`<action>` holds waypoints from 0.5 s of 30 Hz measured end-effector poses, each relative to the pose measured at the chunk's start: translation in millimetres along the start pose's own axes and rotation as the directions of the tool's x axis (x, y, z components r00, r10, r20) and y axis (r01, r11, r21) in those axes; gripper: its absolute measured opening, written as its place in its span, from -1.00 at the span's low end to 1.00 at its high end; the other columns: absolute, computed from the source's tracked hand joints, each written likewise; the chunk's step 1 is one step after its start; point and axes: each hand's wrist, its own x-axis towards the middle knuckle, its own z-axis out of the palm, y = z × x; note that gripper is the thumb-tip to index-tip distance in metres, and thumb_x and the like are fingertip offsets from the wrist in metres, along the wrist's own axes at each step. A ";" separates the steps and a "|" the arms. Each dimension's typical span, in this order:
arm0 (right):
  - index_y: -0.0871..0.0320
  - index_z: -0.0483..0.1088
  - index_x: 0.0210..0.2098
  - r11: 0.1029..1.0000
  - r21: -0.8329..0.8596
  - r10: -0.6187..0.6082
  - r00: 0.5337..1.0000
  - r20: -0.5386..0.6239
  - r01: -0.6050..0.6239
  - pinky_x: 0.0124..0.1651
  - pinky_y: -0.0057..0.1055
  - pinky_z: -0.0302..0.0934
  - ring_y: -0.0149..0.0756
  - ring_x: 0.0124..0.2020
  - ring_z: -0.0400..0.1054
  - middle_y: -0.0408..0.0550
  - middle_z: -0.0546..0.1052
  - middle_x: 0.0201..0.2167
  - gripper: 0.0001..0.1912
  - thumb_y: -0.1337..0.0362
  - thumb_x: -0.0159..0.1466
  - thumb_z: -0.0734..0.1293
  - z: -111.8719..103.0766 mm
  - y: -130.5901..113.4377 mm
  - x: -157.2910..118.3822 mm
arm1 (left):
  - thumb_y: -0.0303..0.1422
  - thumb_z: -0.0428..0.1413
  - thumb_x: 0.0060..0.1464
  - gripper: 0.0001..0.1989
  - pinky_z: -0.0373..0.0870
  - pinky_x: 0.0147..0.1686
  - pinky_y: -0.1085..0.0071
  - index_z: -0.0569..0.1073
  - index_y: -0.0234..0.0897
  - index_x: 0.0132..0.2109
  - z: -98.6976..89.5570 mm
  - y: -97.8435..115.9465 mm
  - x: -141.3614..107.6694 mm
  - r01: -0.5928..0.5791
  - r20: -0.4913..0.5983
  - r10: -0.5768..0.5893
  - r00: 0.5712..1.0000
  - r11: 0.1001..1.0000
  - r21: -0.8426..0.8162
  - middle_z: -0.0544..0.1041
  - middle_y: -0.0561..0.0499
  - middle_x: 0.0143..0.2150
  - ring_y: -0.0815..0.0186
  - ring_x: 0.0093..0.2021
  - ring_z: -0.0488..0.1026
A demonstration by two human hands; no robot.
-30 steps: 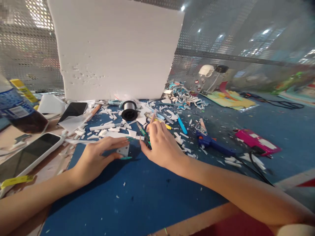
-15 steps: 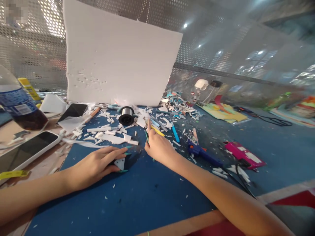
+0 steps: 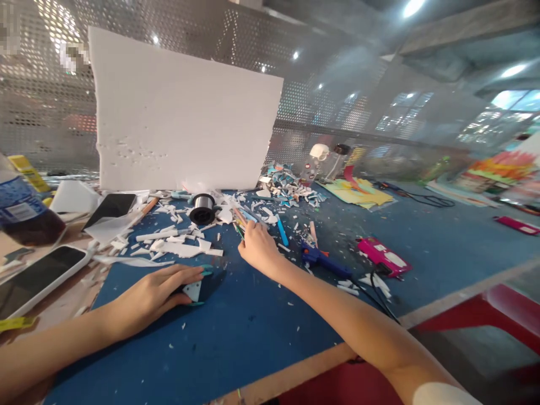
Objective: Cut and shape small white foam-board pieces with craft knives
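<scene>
My left hand (image 3: 162,289) rests on the blue mat with a small white foam piece (image 3: 193,291) held between thumb and fingers. Small dark dots mark the piece's face. Farther forward, my right hand (image 3: 258,247) reaches into the scraps with its fingers curled down among several slim tools. A thin green stick (image 3: 239,232) shows beside its thumb side; whatever its fingertips grip is hidden. A bright blue stick (image 3: 282,231) lies just right of that hand. A spool of wire (image 3: 203,209) stands to its left, behind white foam offcuts (image 3: 181,247).
A white foam board (image 3: 181,118) leans against the mesh screen. At left are a drink bottle (image 3: 25,211) and phones, one a white-edged phone (image 3: 42,281). On the right lie a blue glue gun (image 3: 323,261) with its cable and a magenta case (image 3: 383,256). A red stool (image 3: 498,309) stands beyond the edge.
The view has shifted to the right and upward. My right hand's extended index finger has curled down, and its fingers now cover the yellow tool. My left hand keeps its hold on the foam piece.
</scene>
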 end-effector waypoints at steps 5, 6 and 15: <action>0.53 0.25 0.04 0.981 0.188 -0.036 0.996 -0.078 0.050 0.15 0.21 0.09 0.26 0.16 0.13 0.57 0.27 0.08 -0.63 0.47 0.26 0.21 -4.2 -8.0 -8.3 | -0.20 0.00 0.34 -0.66 0.52 0.02 0.42 0.34 -0.08 0.20 3.1 0.2 -4.1 -0.014 -0.200 0.050 0.978 0.983 0.181 0.60 0.03 0.03 0.28 -0.01 0.58; 0.49 0.26 0.05 0.965 0.245 -0.075 0.994 -0.083 0.093 0.22 0.20 0.02 0.22 0.20 0.09 0.52 0.25 0.11 -0.65 0.44 0.28 0.20 -5.2 -12.3 -12.6 | -0.17 -0.01 0.33 -0.64 0.52 0.03 0.39 0.32 -0.07 0.22 2.9 0.4 -4.8 0.008 -0.247 0.046 0.968 0.977 0.215 0.61 0.03 0.00 0.26 -0.01 0.58; 0.22 0.37 -0.10 0.441 0.897 -0.388 0.910 0.146 0.045 -0.18 -0.35 0.35 -0.32 -0.28 0.46 -0.09 0.49 -0.38 -0.47 -0.08 0.43 0.02 39.0 -71.9 -54.4 | -0.05 -0.08 0.33 -0.41 0.54 0.01 0.37 -0.01 -0.01 0.40 -2.2 -7.6 -13.3 0.181 -0.233 -0.134 0.963 0.964 0.197 0.67 0.12 -0.12 0.19 0.07 0.54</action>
